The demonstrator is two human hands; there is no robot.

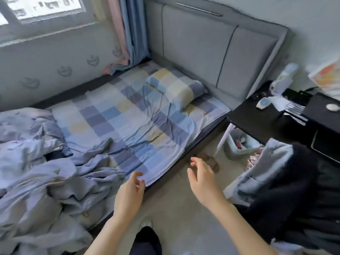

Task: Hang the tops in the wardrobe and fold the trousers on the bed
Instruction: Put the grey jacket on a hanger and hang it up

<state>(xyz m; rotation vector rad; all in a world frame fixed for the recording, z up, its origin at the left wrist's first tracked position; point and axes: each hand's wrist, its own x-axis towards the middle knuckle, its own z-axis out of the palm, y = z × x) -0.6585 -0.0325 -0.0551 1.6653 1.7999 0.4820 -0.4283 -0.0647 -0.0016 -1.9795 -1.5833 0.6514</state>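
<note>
A heap of clothes (287, 184) lies at the right, a light grey-blue garment (266, 166) over dark black ones. The bed (128, 115) with its checked blue and yellow sheet fills the middle. My left hand (128, 196) hovers at the sheet's hanging edge, fingers loosely curled, holding nothing. My right hand (204, 181) floats above the floor between the bed and the clothes heap, fingers relaxed and empty. No wardrobe is in view.
A crumpled lilac duvet (36, 172) covers the bed's left part. A checked pillow (176, 87) lies by the grey headboard (211, 45). A black side table (266, 116) with small items stands at the right, a white bin (239, 144) beneath it. Beige floor runs along the bed.
</note>
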